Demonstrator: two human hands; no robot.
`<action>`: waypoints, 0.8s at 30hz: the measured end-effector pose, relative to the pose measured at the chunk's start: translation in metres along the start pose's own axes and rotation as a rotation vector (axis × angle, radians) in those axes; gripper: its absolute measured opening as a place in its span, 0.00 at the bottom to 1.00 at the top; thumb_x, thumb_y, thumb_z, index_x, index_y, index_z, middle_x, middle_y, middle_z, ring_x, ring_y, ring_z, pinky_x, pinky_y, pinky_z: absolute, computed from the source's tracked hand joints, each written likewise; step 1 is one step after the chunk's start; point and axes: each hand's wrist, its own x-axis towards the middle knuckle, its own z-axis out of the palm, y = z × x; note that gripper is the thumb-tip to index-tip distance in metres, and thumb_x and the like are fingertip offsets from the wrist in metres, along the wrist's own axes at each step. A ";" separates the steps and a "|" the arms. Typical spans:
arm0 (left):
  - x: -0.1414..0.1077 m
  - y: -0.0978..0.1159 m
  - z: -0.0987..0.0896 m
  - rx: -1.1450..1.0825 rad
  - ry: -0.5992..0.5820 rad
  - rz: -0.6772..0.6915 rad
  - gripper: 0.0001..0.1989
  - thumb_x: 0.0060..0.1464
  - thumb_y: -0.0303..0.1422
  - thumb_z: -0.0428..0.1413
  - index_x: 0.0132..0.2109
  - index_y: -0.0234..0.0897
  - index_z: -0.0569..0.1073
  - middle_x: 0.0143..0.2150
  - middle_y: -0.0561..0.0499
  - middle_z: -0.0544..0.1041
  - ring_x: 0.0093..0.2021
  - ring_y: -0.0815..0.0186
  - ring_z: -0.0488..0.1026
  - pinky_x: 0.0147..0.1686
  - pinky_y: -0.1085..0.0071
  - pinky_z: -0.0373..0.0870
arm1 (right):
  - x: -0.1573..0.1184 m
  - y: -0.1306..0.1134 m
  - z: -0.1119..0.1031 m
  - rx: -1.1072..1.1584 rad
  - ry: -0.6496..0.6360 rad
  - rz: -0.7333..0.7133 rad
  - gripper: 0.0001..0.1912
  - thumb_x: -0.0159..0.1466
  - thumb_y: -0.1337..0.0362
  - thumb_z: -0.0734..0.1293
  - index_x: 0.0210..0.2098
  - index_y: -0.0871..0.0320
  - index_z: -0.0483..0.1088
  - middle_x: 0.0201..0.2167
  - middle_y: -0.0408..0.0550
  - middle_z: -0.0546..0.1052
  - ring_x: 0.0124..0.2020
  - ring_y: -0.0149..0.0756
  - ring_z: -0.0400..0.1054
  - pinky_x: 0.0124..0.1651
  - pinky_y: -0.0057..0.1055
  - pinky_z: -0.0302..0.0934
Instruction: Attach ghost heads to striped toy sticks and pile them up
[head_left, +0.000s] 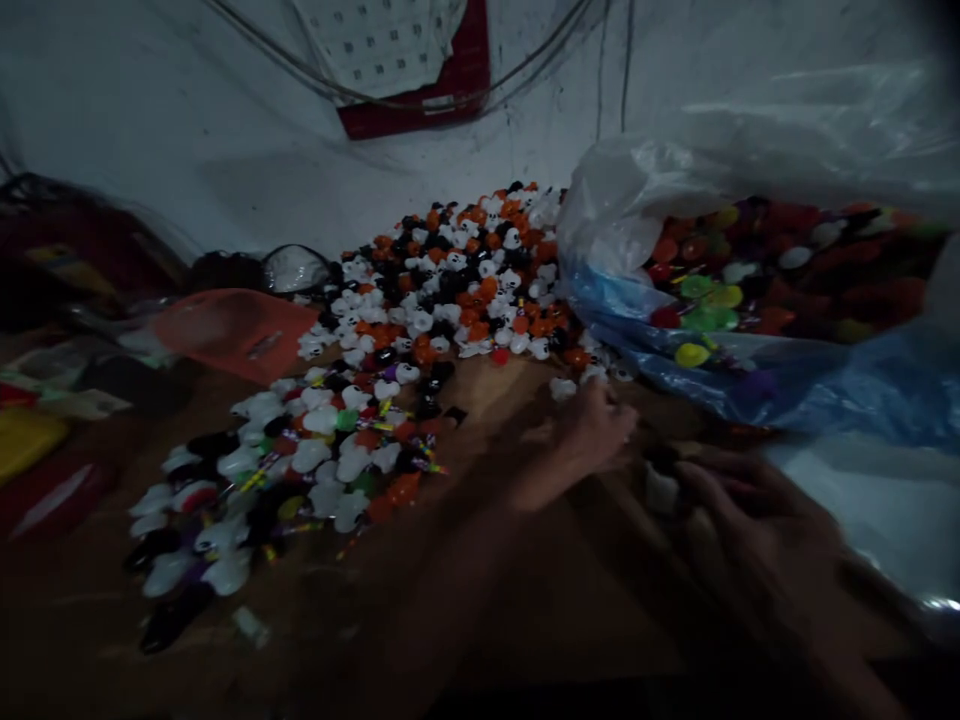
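Observation:
My left hand (pixel 600 428) reaches over the brown table, its fingers bent together at the near edge of the large pile. A small white plastic piece (pixel 595 374) shows right at its fingertips; whether the hand grips it is hard to see. At the lower right, my right hand (pixel 761 520) is closed in dim light around a small white and dark plastic piece (pixel 661 488), which pokes out past the fingertips. Beyond my hands spreads the large pile of small white, black and orange plastic figures (pixel 450 270), some with ghost-like faces.
A second heap of mixed pieces with striped wrappers (pixel 307 455) lies at left. A clear blue-tinted plastic bag (pixel 637 345) of colourful pieces stands open at right. An orange sheet-like item (pixel 232 330) sits by the wall (pixel 247 200). A cable (pixel 300 68) hangs across the wall.

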 end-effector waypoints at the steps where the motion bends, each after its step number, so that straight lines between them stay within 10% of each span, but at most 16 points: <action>1: -0.007 0.000 -0.011 -0.182 0.008 -0.067 0.08 0.54 0.34 0.47 0.39 0.35 0.66 0.28 0.51 0.68 0.24 0.70 0.65 0.22 0.74 0.60 | -0.006 0.000 0.010 0.028 -0.048 -0.043 0.16 0.49 0.50 0.72 0.30 0.55 0.73 0.29 0.46 0.76 0.29 0.36 0.70 0.31 0.32 0.63; 4: -0.032 -0.005 -0.040 -0.782 -0.037 -0.313 0.13 0.56 0.37 0.43 0.44 0.36 0.66 0.26 0.56 0.65 0.14 0.79 0.51 0.14 0.80 0.44 | -0.017 0.001 0.032 0.049 -0.166 -0.208 0.14 0.56 0.53 0.69 0.36 0.56 0.72 0.29 0.45 0.76 0.27 0.33 0.70 0.30 0.30 0.64; 9: -0.066 -0.017 -0.056 -1.012 0.041 -0.430 0.19 0.50 0.45 0.54 0.38 0.32 0.69 0.23 0.58 0.63 0.12 0.83 0.47 0.13 0.82 0.39 | -0.029 -0.007 0.039 -0.014 -0.233 -0.523 0.10 0.62 0.62 0.65 0.44 0.55 0.70 0.38 0.45 0.77 0.36 0.32 0.72 0.38 0.28 0.67; 18: -0.080 -0.008 -0.055 -0.737 0.132 -0.357 0.21 0.51 0.48 0.53 0.31 0.31 0.73 0.26 0.53 0.67 0.16 0.80 0.52 0.13 0.81 0.40 | -0.035 -0.021 0.038 -0.130 -0.382 -0.772 0.09 0.63 0.69 0.63 0.43 0.57 0.69 0.33 0.45 0.75 0.33 0.29 0.70 0.35 0.25 0.66; 24: -0.086 0.001 -0.044 -0.392 0.167 -0.242 0.22 0.59 0.42 0.43 0.27 0.35 0.73 0.26 0.51 0.72 0.29 0.70 0.68 0.30 0.75 0.63 | -0.042 -0.014 0.036 -0.222 -0.364 -0.813 0.08 0.64 0.66 0.62 0.43 0.54 0.68 0.36 0.46 0.76 0.34 0.31 0.72 0.35 0.26 0.68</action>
